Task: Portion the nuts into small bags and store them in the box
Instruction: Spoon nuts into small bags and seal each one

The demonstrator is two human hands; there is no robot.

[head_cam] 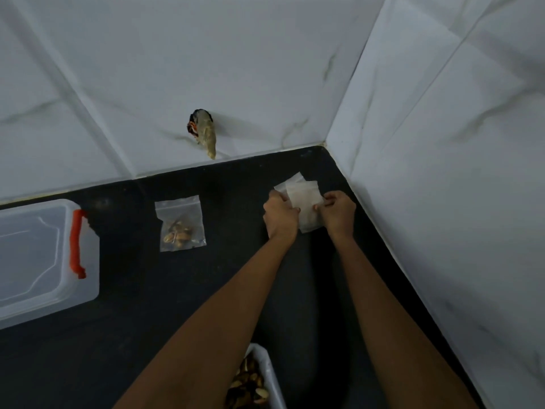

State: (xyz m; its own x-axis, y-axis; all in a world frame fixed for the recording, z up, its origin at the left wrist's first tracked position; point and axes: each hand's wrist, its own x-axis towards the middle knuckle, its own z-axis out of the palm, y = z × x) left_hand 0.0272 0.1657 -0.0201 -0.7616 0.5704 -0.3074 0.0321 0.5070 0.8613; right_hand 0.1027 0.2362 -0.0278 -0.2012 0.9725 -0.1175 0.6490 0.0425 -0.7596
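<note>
Translucent white plastic makes up a small fanned stack of empty bags [303,202], lying near the back right corner of the black counter [147,305]. Its left edge is gripped by the curled fingers of the left hand [280,216], and its right edge is pinched by the right hand [339,212]. Tiled walls [442,172] stand close behind and to the right, with open counter to the left. One filled bag [180,224], one lidded box [44,255] and one tub of nuts [271,376] are counted; the number of bags in the stack cannot be told.

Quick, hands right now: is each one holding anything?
Left hand: fingers gripping the stack of empty bags.
Right hand: pinching the same stack.
</note>
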